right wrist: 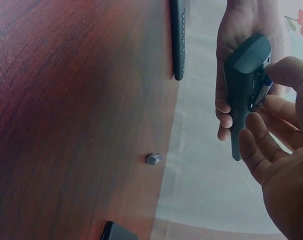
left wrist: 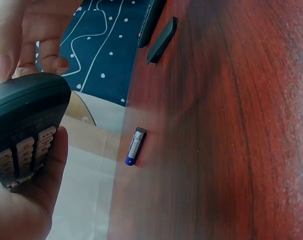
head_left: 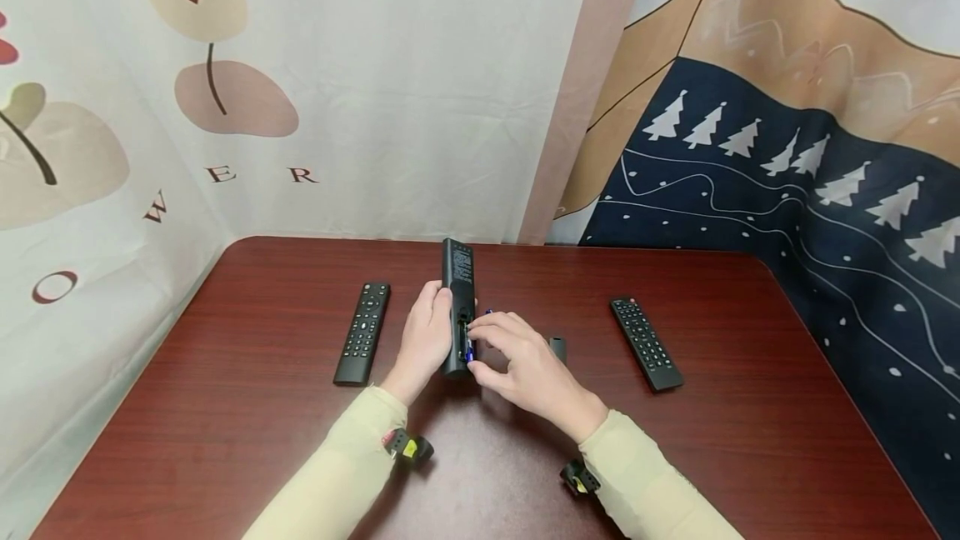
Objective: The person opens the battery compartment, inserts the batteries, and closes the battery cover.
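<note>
My left hand (head_left: 427, 336) grips a black remote control (head_left: 459, 273) above the table, its back turned up and its battery compartment uncovered. A blue-ended battery (right wrist: 264, 91) lies at that compartment. With thumb and fingertips my right hand (head_left: 528, 365) pinches this battery at the opening, partly hiding it. Another battery (left wrist: 135, 146), silver and blue, rests on the tabletop beyond the remote. The small black battery cover (left wrist: 163, 40) sits on the table, half hidden behind my right hand in the head view.
One black remote (head_left: 362, 332) lies buttons up on the left of the brown table (head_left: 187, 440). A second remote (head_left: 647, 344) lies on the right. Printed curtains (head_left: 420, 107) hang behind the table's far edge.
</note>
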`<action>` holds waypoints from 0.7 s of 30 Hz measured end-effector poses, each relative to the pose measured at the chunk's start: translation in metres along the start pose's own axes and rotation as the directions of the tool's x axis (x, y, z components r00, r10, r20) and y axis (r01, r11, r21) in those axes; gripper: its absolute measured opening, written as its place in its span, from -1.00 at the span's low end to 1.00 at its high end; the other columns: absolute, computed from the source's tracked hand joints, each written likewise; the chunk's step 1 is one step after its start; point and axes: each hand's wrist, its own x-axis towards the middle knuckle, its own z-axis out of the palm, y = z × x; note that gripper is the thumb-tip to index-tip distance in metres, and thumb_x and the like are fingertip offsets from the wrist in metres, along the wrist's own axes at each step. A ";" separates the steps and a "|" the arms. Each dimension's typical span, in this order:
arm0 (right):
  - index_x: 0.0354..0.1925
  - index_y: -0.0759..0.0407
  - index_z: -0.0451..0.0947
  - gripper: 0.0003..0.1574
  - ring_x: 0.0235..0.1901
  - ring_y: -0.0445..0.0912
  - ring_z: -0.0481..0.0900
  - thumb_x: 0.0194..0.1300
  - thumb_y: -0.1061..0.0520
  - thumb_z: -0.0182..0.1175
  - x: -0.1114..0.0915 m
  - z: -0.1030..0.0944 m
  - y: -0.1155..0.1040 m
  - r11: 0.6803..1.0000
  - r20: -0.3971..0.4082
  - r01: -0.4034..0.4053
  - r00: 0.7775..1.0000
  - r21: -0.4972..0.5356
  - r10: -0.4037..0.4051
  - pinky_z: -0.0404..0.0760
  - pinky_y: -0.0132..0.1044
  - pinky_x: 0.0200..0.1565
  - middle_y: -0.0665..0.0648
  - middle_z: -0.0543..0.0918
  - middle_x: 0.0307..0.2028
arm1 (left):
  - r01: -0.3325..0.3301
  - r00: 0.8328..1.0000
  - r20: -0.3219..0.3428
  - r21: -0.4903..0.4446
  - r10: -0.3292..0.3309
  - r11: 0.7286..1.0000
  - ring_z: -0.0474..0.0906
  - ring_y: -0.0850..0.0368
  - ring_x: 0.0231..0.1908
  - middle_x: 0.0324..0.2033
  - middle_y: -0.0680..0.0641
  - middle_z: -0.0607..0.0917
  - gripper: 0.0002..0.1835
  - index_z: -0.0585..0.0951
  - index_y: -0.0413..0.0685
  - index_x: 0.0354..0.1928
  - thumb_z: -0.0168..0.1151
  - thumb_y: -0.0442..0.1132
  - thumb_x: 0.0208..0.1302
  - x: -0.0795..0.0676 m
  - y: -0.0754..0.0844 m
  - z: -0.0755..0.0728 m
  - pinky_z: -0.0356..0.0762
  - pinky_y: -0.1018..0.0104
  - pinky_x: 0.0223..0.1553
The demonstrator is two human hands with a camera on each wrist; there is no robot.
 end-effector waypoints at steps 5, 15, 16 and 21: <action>0.02 0.27 0.68 -0.65 -0.01 -0.06 0.59 0.25 0.25 0.42 0.000 0.000 -0.001 1.000 0.013 -0.016 1.000 -0.002 0.016 0.64 -0.28 -0.05 0.13 0.67 0.05 | -0.002 1.000 -0.002 -0.001 0.002 1.000 0.68 -0.04 -0.11 -0.05 -0.17 0.79 -0.62 0.52 -0.14 0.19 -0.21 -0.11 0.66 0.000 0.001 0.000 0.54 0.10 0.00; -0.07 0.28 0.69 -0.73 0.02 -0.05 0.58 0.25 0.25 0.42 0.001 0.000 -0.002 1.000 0.009 -0.025 1.000 -0.011 0.025 0.65 -0.24 0.01 0.13 0.65 0.02 | -0.020 1.000 -0.005 0.006 0.020 1.000 0.68 -0.04 -0.16 -0.09 -0.17 0.80 -0.64 0.53 -0.15 0.16 -0.20 -0.13 0.65 -0.002 0.002 0.000 0.53 0.16 -0.05; -0.08 0.28 0.69 -0.74 0.02 -0.06 0.58 0.25 0.25 0.42 0.001 0.000 -0.002 1.000 0.006 -0.023 1.000 -0.010 0.024 0.65 -0.24 0.02 0.13 0.64 0.02 | -0.018 1.000 -0.006 0.007 0.018 1.000 0.68 -0.03 -0.16 -0.09 -0.17 0.80 -0.64 0.53 -0.14 0.16 -0.20 -0.13 0.65 -0.002 0.003 0.000 0.53 0.16 -0.05; -0.08 0.28 0.69 -0.74 -0.05 -0.07 0.60 0.25 0.25 0.43 0.000 0.001 -0.002 0.999 -0.009 -0.035 0.999 0.006 0.035 0.66 -0.27 -0.06 0.13 0.61 -0.02 | -0.011 1.000 -0.006 0.002 0.011 1.000 0.68 -0.03 -0.16 -0.09 -0.17 0.80 -0.64 0.53 -0.14 0.16 -0.19 -0.12 0.65 -0.002 0.003 0.000 0.53 0.15 -0.04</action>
